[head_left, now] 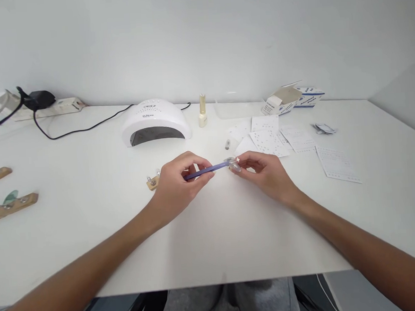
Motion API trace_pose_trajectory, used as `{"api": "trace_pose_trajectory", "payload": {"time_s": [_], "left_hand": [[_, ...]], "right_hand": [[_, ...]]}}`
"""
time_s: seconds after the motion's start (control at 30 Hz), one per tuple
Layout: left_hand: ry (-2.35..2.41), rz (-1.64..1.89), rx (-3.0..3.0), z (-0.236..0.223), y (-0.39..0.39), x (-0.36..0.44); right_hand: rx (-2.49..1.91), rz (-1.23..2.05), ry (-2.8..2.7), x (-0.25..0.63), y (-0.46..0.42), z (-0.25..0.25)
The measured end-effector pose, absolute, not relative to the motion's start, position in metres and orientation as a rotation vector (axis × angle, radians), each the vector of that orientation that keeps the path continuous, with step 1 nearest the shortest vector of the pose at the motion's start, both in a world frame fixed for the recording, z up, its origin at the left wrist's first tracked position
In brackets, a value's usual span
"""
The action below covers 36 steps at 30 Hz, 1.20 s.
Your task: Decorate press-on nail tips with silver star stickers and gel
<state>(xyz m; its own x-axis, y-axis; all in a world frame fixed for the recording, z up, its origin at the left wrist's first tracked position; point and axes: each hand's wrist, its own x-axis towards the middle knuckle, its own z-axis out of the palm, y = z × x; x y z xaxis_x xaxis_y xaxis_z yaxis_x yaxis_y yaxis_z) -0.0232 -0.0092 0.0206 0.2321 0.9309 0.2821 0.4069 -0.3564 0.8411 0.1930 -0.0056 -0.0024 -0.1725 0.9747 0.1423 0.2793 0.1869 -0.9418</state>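
Observation:
My left hand (181,181) is closed round a slim purple stick (208,170), whose far end points right. That end meets a small clear, shiny piece (233,164), which looks like a nail tip. My right hand (262,173) pinches this piece between thumb and fingers, and its lower part is partly hidden. Just left of my left hand, a small wooden stand (152,182) with metal fittings is partly covered by the hand. A small clear and grey piece (227,144) lies on the table beyond my right fingertips.
Behind my hands stand a white nail lamp (155,121) and a polish bottle (202,111). Printed sheets (268,141), an opened box (283,98) and small packets (322,128) lie to the right. On the left are a wooden stand with green pieces (12,207) and a power strip (58,107).

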Motion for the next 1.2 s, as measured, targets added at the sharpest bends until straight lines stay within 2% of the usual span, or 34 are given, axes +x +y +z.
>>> {"api": "trace_pose_trajectory", "payload": {"time_s": [0.3, 1.2], "left_hand": [[1.268, 1.139, 1.897, 0.0094, -0.0110, -0.0196], [1.271, 1.046, 1.875, 0.0112, -0.0111, -0.0211]], "right_hand": [[-1.216, 0.824, -1.626, 0.1919, -0.0072, -0.0026], [-1.154, 0.771, -1.666, 0.1943, -0.0077, -0.0002]]}}
